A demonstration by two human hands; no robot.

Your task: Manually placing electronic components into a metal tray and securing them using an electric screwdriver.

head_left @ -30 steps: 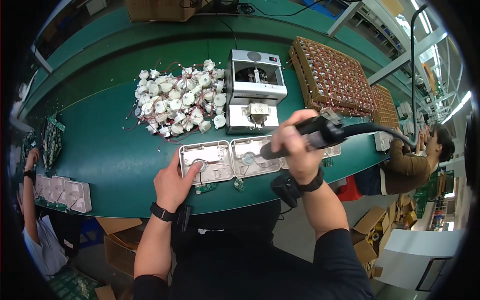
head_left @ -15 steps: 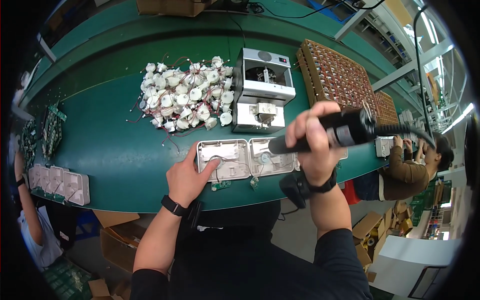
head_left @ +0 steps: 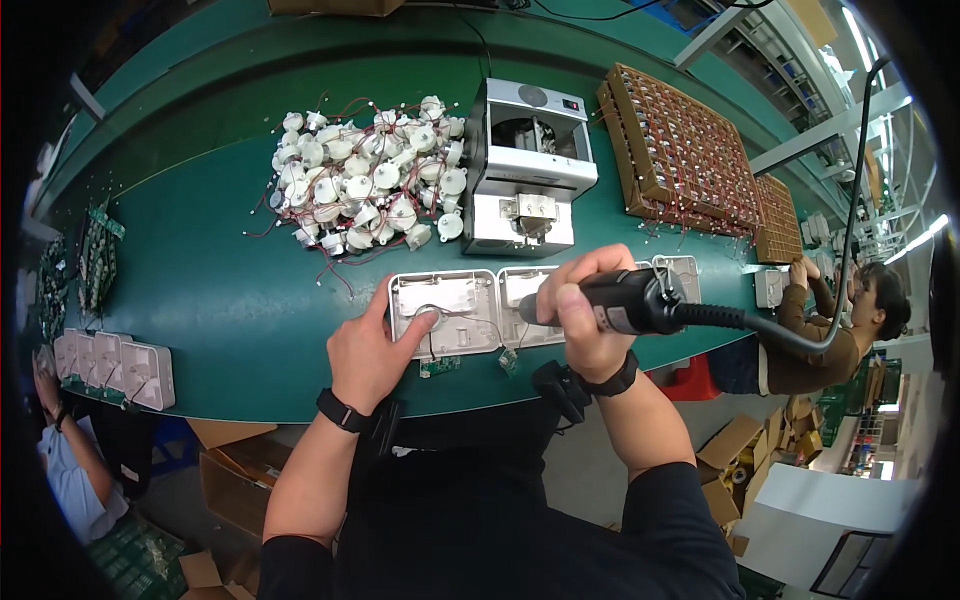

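Note:
A white plastic housing (head_left: 474, 333) lies open on the green bench in front of me. My left hand (head_left: 362, 352) grips its left side, the thumb over a small round part (head_left: 428, 318) inside and the fingers at the outer wall. My right hand (head_left: 592, 325) is wrapped round a black electric screwdriver (head_left: 640, 300) with a coiled cable sleeve. The tool is tilted, its tip end pointing left over a second housing (head_left: 545, 333); the tip itself is hard to make out. Small green circuit boards (head_left: 440, 367) hang on wires at the housings' near edges.
Beyond the housings lies a pile of white round motors (head_left: 360, 180) with red wires. A grey screw feeder (head_left: 528, 170) stands beside it, then brown divided trays (head_left: 685, 150). More housings (head_left: 148, 375) sit at left. A co-worker (head_left: 835, 310) sits at right, another person's arm (head_left: 80, 440) at left.
My right hand has brought the electric screwdriver down and to the left, nearer the second housing. My left hand keeps its hold on the first housing.

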